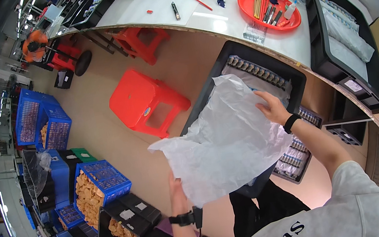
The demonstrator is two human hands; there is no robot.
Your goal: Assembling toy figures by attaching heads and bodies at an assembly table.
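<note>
A thin, crumpled white sheet (226,137) spreads between the person's two hands, covering much of the black crate (214,70) in front of them. The left hand (176,188) is closed on the sheet's lower left edge, its thumb side showing and most of its fingers hidden behind the material; the sheet lies to its right and rises above it. The right hand (272,107) is at the opposite, upper right edge, fingers pointing left and slightly bent, with a narrow gap to the thumb; the sheet lies to its left and below, and whether this hand grips or only touches it, I cannot tell. Beyond the sheet, a row of small parts (260,70) shows inside the crate. A red stool (135,97) stands left of the crate, and the table (145,8) runs beyond both.
</note>
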